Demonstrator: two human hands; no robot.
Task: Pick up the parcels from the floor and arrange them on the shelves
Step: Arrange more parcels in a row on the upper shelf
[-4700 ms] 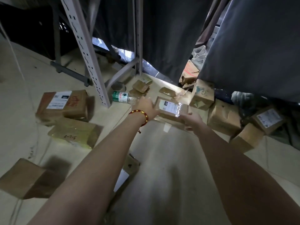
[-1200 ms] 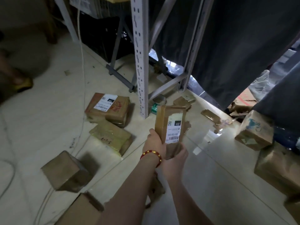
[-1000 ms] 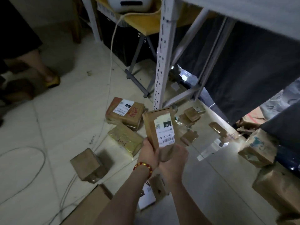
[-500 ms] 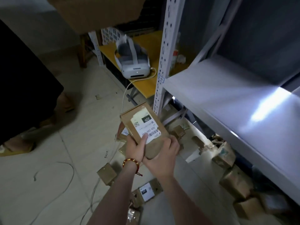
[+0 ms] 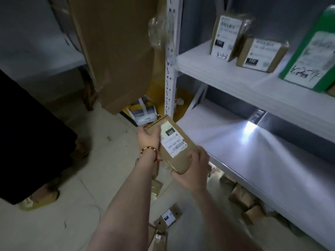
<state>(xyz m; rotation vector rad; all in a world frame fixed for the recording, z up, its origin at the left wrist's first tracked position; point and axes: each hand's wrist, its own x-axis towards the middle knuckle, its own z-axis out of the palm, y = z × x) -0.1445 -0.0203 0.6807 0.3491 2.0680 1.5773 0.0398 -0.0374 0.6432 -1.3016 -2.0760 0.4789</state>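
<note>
A brown cardboard parcel (image 5: pixel 172 144) with a white label marked 220 is held in front of me, tilted, just left of the lower shelf (image 5: pixel 272 160). My left hand (image 5: pixel 147 135), with a beaded bracelet on the wrist, grips its far left edge. My right hand (image 5: pixel 192 172) holds its near end from below. The lower shelf is bare with a bright glare spot. On the upper shelf (image 5: pixel 226 73) stand two brown labelled parcels (image 5: pixel 226 35) (image 5: pixel 259 53) and a green one (image 5: pixel 310 57). More parcels (image 5: pixel 167 217) lie on the floor by my arms and under the shelf (image 5: pixel 243 198).
A white perforated shelf upright (image 5: pixel 170 57) stands beside the parcel. A large cardboard box (image 5: pixel 116 46) hangs at upper left. Another person in dark clothing, with a sandalled foot (image 5: pixel 39 198), stands at left. A white headset (image 5: pixel 144 115) sits on a yellow surface behind.
I lifted the parcel from the floor and stood up. The view rose from the floor parcels to the shelves, and the upper shelf with parcels has come into sight.
</note>
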